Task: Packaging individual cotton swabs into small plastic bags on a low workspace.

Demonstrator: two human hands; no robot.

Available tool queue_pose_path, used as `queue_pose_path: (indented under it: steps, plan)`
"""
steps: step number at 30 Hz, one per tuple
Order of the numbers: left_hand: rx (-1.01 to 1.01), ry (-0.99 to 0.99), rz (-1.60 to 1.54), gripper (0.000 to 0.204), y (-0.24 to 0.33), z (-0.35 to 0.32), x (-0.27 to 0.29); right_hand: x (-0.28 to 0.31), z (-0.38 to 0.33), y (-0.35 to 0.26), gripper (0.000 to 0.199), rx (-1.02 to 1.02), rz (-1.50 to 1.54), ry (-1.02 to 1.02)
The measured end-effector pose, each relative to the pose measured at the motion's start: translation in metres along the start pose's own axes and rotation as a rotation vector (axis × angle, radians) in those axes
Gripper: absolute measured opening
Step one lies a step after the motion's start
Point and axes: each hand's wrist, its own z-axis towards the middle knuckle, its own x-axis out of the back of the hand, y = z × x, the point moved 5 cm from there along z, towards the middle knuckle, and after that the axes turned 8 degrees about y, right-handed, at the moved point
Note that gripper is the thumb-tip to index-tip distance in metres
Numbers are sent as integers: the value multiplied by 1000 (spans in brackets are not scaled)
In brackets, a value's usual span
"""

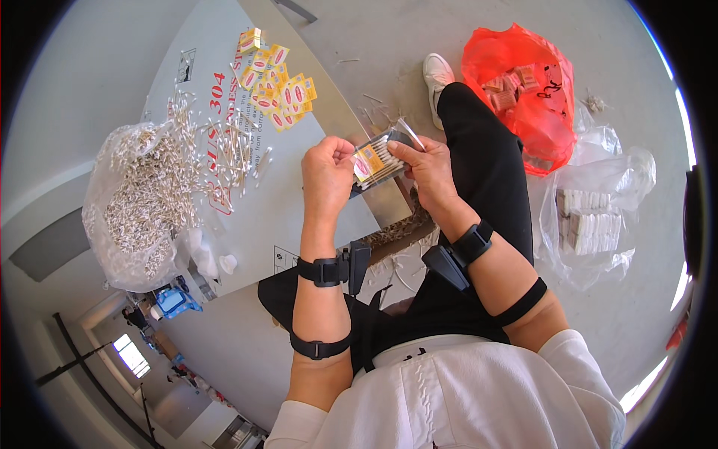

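Between my hands, over the table's right edge, is a small clear pack of cotton swabs (pixel 390 166) with a yellow label card (pixel 368 162) at its left end. My right hand (pixel 434 173) grips the pack's right side, thumb lying on top across the swabs. A thin white strip sticks up beside those fingers; I cannot make out what it is. My left hand (pixel 327 170) has its fingers curled and pinched at the pack's left edge, by the card. The tips of the left fingers are partly hidden.
Loose cotton swabs (pixel 238 150) spread over the printed metal table (pixel 299 198), beside a big clear bag of swabs (pixel 138 202). Yellow cards (pixel 280 90) lie at its far end. On the floor at right stand a red bag (pixel 523 112) with small packs and a clear bag of white bundles (pixel 591 224).
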Motion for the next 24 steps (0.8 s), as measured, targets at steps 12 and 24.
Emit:
queue_pose_path:
  steps: [12,24]
  plan:
    - [-309,285,126,36,10,-29,6,12,15,9,16,28,-39,20]
    - [-305,210,615,87,-10,-70,-31,-4,14,2,13,232,-6,-5]
